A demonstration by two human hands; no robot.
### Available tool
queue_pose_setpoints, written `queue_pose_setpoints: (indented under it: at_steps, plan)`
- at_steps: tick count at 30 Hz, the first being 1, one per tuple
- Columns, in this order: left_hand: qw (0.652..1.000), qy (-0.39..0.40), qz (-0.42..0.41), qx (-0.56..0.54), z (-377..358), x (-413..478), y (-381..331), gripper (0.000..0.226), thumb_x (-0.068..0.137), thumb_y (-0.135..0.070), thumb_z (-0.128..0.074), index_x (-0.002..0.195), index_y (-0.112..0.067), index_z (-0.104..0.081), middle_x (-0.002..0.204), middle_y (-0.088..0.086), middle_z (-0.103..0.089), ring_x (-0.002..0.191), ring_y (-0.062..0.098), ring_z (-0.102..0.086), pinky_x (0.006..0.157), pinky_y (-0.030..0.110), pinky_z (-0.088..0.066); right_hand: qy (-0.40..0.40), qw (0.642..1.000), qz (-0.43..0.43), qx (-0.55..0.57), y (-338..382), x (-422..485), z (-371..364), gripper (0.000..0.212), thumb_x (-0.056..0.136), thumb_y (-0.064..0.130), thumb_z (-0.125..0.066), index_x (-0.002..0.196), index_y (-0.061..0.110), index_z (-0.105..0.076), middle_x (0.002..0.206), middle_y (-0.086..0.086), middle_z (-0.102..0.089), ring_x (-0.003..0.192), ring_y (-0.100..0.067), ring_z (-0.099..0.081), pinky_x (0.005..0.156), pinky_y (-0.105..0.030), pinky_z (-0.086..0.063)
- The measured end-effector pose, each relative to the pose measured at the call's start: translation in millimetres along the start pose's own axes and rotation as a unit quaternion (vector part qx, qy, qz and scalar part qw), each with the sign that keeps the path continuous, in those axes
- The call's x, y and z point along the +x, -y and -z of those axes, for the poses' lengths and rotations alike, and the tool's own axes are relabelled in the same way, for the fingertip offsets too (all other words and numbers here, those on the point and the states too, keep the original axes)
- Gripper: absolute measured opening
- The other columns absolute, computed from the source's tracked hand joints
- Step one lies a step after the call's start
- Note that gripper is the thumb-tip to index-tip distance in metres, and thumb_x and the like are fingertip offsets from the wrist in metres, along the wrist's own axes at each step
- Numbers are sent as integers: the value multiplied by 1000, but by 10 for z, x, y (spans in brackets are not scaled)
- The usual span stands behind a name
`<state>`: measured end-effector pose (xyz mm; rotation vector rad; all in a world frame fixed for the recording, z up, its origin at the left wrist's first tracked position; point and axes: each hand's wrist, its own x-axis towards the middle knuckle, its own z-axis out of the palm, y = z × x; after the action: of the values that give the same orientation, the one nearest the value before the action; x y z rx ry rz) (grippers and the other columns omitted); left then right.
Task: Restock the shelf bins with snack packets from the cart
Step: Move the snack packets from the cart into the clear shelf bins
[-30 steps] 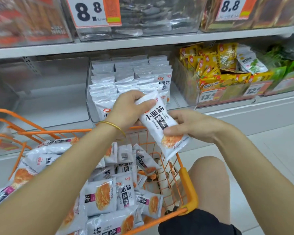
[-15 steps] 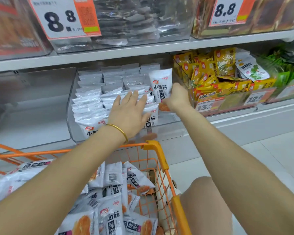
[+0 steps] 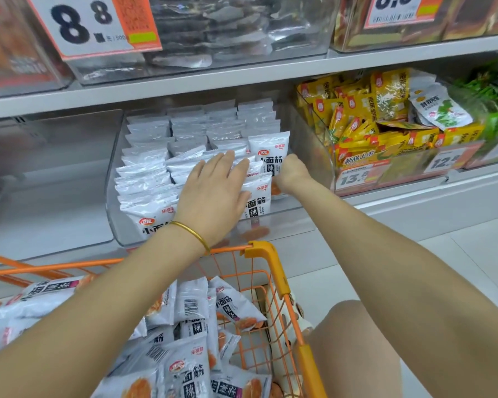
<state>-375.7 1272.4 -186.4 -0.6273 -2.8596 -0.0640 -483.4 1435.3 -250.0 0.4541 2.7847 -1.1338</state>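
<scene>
A clear shelf bin holds rows of white snack packets standing upright. My left hand, fingers straight, presses flat against the front packets in the middle rows. My right hand grips the lower edge of one white packet and holds it upright in the bin's right row, behind a front packet. Below, the orange cart holds several loose white packets of the same kind. My forearms hide part of the cart's load.
To the right stands a bin of yellow packets with price tags, then green packets. To the left is an empty clear bin. An upper shelf carries more bins and an 8.8 price sign. My bare knee is beside the cart.
A second ago both hands held one packet above the cart. It went into the bin's right row; the left hand let go and now presses the front packets. Little changed over the last half second.
</scene>
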Motion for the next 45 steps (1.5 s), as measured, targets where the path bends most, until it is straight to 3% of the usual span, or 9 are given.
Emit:
queue_pose_setpoints:
  at_steps: [10, 13, 16, 19, 23, 28, 32, 40, 45]
  plan:
    - [993, -107, -28, -53, 76, -666, 39, 29, 82, -19, -50, 108, -9, -59, 113, 10, -57, 102, 28, -49, 83, 36, -32, -76, 990, 62, -103, 121, -673, 335, 31, 87, 3, -57, 117, -2, -50, 118, -17, -60, 110, -34, -58, 83, -37, -47]
    - [994, -71, -46, -67, 50, -927, 77, 27, 83, -20, -47, 103, -7, -60, 104, 10, -57, 93, 28, -52, 76, 39, -41, -136, 978, 159, -5, 207, -1313, 576, 23, 88, 5, -56, 110, 7, -53, 101, -9, -63, 98, -29, -61, 82, -38, -50]
    - [996, 13, -59, -60, -15, -1121, 174, 29, 81, -20, -43, 99, -7, -61, 98, 10, -58, 86, 32, -57, 69, 43, -48, 44, 973, 215, 70, 203, -1879, 475, 13, 86, 3, -59, 95, 12, -60, 85, -7, -64, 85, -24, -66, 80, -35, -53]
    - [995, 71, -44, -50, -66, -1230, 263, 27, 80, -24, -42, 90, -10, -62, 92, 7, -59, 82, 31, -57, 66, 43, -49, 244, 923, 227, -195, 158, -2005, -64, 16, 88, 8, -57, 101, 6, -66, 101, -10, -67, 97, -23, -62, 82, -28, -48]
    - [994, 89, -19, -57, -86, -1317, 300, 38, 79, -29, -33, 86, -11, -65, 90, 6, -60, 81, 30, -58, 66, 42, -50, 384, 812, 170, -406, 119, -1911, -686, 13, 94, 10, -50, 101, 3, -59, 99, -13, -57, 60, -17, -47, 49, -24, -40]
    - [994, 72, -11, -83, -59, -1393, 330, 27, 85, -23, -42, 91, -12, -65, 96, 5, -61, 92, 27, -57, 77, 41, -48, 445, 766, 136, -443, 88, -1919, -796, 52, 94, 21, -55, 143, 11, -39, 144, -8, -41, 114, -26, -52, 81, -27, -45]
    - [990, 64, -3, -125, -89, -1396, 324, 17, 89, -16, -53, 101, -12, -64, 104, 4, -60, 102, 25, -53, 86, 39, -44, 391, 807, 126, -423, 177, -2048, -693, 31, 93, 17, -55, 121, 3, -56, 114, -12, -57, 87, -24, -54, 51, -23, -41]
    - [969, -19, 22, -246, 68, -1198, 210, 23, 91, -17, -54, 112, -12, -60, 102, 2, -58, 96, 15, -52, 82, 22, -36, 296, 943, 118, -94, 333, -2358, 271, 21, 82, 13, -70, 71, 13, -53, 74, -4, -53, 68, -21, -60, 57, -34, -56]
    - [969, -108, 12, -223, 164, -907, 125, 28, 88, -14, -54, 115, -7, -57, 111, 9, -54, 106, 24, -48, 92, 25, -32, 159, 971, 107, 141, 232, -2179, 841, 33, 81, 1, -69, 75, 18, -41, 90, -12, -58, 73, -27, -65, 65, -46, -56]
